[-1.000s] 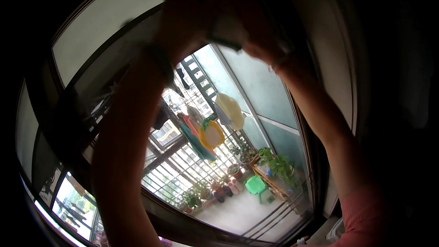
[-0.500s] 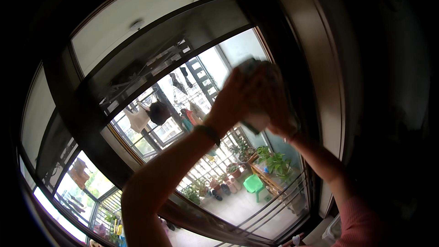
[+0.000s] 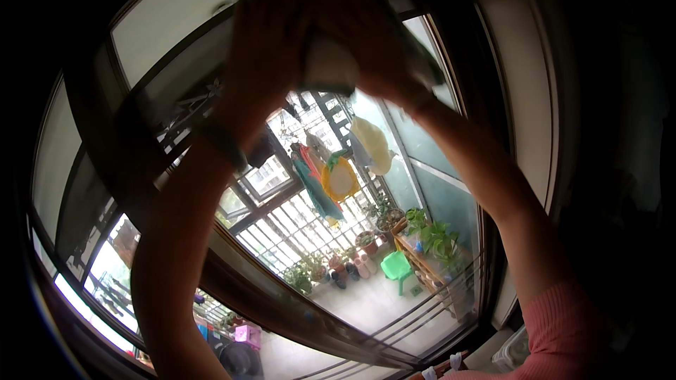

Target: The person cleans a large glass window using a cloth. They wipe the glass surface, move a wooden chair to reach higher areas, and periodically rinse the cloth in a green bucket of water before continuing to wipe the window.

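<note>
L hand (image 3: 271, 42) & R hand (image 3: 373, 53) both up, close side by side, on a cloth (image 3: 329, 67); too dark/blurry to tell if fingers grip it or lie flat. Cloth's pale part shows btwn hands, edge pokes out R of R hand. Well below hands: hung laundry (image 3: 340, 181), then green stool (image 3: 398, 265), leafy plant (image 3: 439, 241) up-R of it.
</note>
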Tool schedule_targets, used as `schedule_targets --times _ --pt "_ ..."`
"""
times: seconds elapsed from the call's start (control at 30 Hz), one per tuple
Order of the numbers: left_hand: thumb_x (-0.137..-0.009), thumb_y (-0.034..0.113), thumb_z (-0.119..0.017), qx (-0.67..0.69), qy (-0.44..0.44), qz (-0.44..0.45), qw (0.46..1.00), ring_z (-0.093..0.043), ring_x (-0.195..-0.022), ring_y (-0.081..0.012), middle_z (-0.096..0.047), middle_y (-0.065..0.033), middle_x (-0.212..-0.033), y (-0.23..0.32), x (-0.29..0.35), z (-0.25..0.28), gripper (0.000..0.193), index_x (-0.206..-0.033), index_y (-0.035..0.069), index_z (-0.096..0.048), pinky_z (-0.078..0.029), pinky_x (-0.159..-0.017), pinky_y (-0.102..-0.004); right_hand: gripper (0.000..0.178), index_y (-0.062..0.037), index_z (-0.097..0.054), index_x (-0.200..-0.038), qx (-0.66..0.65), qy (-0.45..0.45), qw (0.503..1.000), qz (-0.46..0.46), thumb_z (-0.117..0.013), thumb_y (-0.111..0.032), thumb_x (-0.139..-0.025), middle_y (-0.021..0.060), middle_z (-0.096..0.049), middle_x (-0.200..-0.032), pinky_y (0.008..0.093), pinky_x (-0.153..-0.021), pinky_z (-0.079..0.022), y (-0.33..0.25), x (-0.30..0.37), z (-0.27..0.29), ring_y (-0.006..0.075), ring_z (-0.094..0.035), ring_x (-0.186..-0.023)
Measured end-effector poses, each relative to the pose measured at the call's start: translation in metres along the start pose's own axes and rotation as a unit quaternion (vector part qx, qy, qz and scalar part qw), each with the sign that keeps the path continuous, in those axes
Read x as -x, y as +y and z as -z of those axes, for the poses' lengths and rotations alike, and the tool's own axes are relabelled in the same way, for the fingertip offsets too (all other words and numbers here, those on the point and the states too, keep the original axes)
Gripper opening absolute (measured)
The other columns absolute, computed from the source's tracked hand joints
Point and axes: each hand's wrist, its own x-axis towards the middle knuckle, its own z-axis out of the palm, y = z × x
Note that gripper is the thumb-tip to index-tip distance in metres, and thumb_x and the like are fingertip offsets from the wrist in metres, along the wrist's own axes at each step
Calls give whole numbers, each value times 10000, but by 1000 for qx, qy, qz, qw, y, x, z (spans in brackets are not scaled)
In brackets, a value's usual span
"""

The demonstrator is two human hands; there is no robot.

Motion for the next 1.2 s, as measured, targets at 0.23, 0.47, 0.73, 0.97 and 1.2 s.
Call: schedule_targets --times 0.23,0.47,0.73,0.97,1.2 --pt "-835 185 -551 179 -321 -18 930 -307 -1377 -431 -282 -214 -1527 160 154 131 508 -1273 -72 -531 -283 -1123 -638 608 -338 -491 -1408 -35 -271 960 -59 -577 -322 -806 73 -483 -1406 664 -1109 -219 -163 194 74 287 -469 -1278" --pt "-851 173 -558 47 -384 -10 922 -239 -1422 -467 -179 -206 -1582 110 147 148 519 -1365 153 -490 -295 -1140 -541 483 -505 -562 -1275 -14 -182 983 15 -566 -290 -843 -15 -642 -1166 508 -1077 -366 -143 122 42 225 -624 -991" --pt "-827 235 -691 -231 -198 52 951 -254 -1426 -407 -268 -262 -1519 -89 56 87 713 -1437 53 -368 -325 -1101 -548 401 -166 -650 -1142 63 87 986 124 -631 -130 -743 21 -656 -1099 420 -961 -376 -59 -102 -67 223 -543 -1101" --pt "-783 208 -670 -41 -117 144 982 -278 -1404 -432 -277 -295 -1497 -51 84 82 643 -1349 -2 -447 -242 -1137 -547 418 -150 -638 -1177 4 35 997 67 -625 -158 -759 54 -627 -1172 462 -1053 -322 -91 -68 -58 262 -512 -1160" --pt "-919 351 -542 -17 -380 190 905 -203 -1434 -468 -182 -320 -1543 147 171 174 576 -1309 -71 -503 -283 -1103 -590 381 -202 -684 -1133 -86 -221 971 -20 -588 -243 -767 41 -655 -1121 606 -1093 -306 -197 121 25 277 -546 -1168"
